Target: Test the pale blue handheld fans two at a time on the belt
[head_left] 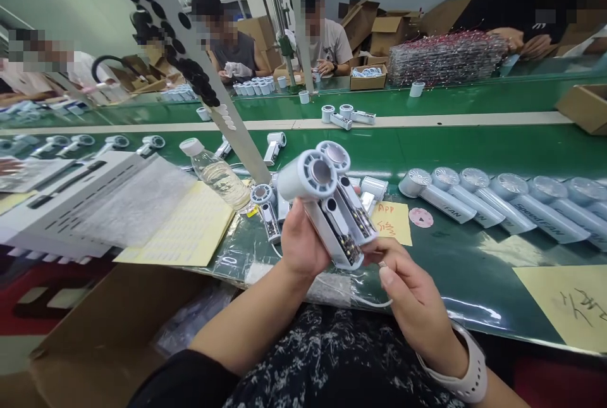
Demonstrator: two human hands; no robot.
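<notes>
My left hand [303,243] grips two white handheld fans [332,205], their handles open and showing circuit boards. My right hand [412,300] sits just below them, with its fingertips pinched close to the lower handle ends. Whatever lies between those fingertips is hidden. A thin white cable [351,294] curves across the belt toward my right palm. A white smartwatch [462,364] circles my right wrist. Several assembled fans [493,205] lie in a row to the right on the green conveyor belt [455,161], and a yellow note [391,223] and a pink disc [421,217] lie nearer my hands.
A water bottle [215,174] and paper sheets [180,224] lie left of my hands, above an open cardboard box [109,332]. A slanted white strut [227,111] crosses the view. Co-workers [232,41] sit beyond a second belt [379,95] holding more fan parts.
</notes>
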